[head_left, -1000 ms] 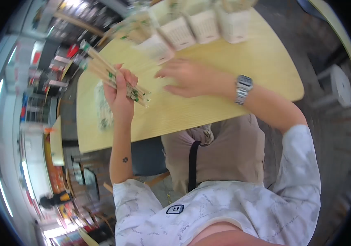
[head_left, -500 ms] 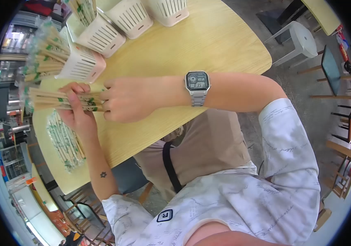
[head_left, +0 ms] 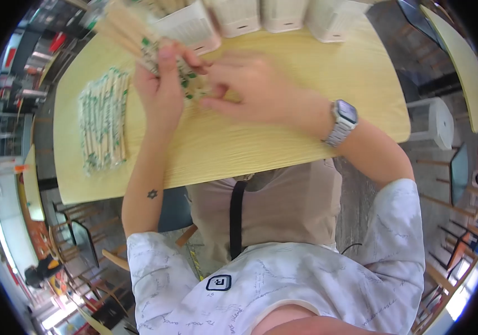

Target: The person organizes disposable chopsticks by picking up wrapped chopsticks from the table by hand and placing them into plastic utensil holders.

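Note:
My left hand point(head_left: 163, 84) is closed around a bundle of paper-wrapped chopsticks point(head_left: 130, 42), which slants from upper left to lower right with green print on the wrappers. At the lower wrapper ends is my right hand point(head_left: 250, 86), blurred by motion, its fingers bent and fingertips right at the bundle; whether it grips the wrappers I cannot tell. A watch point(head_left: 342, 123) with a metal band is on my right wrist. Left of my left forearm, a clear plastic pack of wrapped chopsticks point(head_left: 103, 120) lies on the yellow table point(head_left: 250, 139).
Several white slotted baskets stand along the far side of the table, among them one basket point(head_left: 191, 28) just beyond my left hand and another basket point(head_left: 334, 21) farther right. A white stool point(head_left: 434, 123) is past the table's right edge. Chairs and other tables surround this one.
The view has turned, so the baskets now line the top. The bundle in my left hand has tilted from nearly level to slanting. My right hand has shifted to its lower end.

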Action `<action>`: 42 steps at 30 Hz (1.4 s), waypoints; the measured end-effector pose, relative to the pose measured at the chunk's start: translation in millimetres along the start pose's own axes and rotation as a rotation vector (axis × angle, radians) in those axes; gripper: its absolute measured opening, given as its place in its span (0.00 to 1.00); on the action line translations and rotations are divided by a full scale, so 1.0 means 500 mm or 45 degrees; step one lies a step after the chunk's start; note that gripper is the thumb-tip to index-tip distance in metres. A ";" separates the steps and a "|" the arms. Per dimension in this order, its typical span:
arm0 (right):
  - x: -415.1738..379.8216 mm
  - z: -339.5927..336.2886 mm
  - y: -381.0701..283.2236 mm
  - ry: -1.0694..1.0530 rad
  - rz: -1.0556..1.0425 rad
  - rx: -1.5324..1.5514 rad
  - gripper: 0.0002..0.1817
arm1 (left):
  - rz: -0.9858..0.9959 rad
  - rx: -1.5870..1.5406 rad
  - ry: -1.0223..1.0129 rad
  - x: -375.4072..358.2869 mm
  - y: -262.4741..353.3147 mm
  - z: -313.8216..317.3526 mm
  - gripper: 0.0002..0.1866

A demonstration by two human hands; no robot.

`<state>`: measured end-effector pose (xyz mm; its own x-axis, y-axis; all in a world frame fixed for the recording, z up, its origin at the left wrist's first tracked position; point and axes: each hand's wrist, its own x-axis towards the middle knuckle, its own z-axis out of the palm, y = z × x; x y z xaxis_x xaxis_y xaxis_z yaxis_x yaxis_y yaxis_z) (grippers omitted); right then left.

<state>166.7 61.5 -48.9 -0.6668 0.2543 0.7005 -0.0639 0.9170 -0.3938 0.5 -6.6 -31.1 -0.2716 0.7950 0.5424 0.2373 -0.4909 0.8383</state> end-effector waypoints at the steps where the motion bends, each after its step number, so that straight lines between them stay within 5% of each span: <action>1: 0.003 -0.006 -0.008 -0.038 0.147 0.034 0.13 | -0.001 -0.009 0.012 -0.001 0.004 -0.001 0.14; 4: 0.009 0.002 -0.018 0.047 0.352 0.147 0.16 | -0.036 -0.034 0.022 0.000 0.000 -0.002 0.16; 13: 0.004 0.017 0.005 0.236 0.417 0.264 0.18 | -0.035 -0.066 -0.068 0.013 -0.015 -0.017 0.19; 22: -0.006 0.008 0.006 -0.291 0.531 0.419 0.25 | -0.229 -0.277 -0.008 0.007 -0.007 -0.019 0.20; 31: -0.007 0.037 0.006 -0.085 0.352 0.562 0.36 | -0.127 -0.151 -0.136 -0.015 0.010 0.008 0.20; 34: 0.009 0.000 0.002 -0.520 0.605 0.479 0.33 | -0.097 -0.204 -0.153 -0.019 0.013 0.017 0.19; 37: -0.005 0.020 0.015 -0.364 0.653 0.791 0.35 | -0.163 -0.211 -0.170 -0.022 0.029 0.029 0.17; 40: 0.011 -0.006 -0.019 -0.436 0.659 0.333 0.35 | -0.193 -0.208 -0.303 -0.026 0.025 0.019 0.14; 42: 0.005 0.002 -0.015 -0.368 0.557 0.384 0.34 | -0.100 -0.156 -0.368 -0.022 0.021 0.018 0.13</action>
<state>164.7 55.0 -45.2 -0.8506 0.4556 0.2623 0.0822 0.6080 -0.7897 14.4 -17.4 -28.7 -0.0044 0.8919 0.4522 0.1074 -0.4492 0.8870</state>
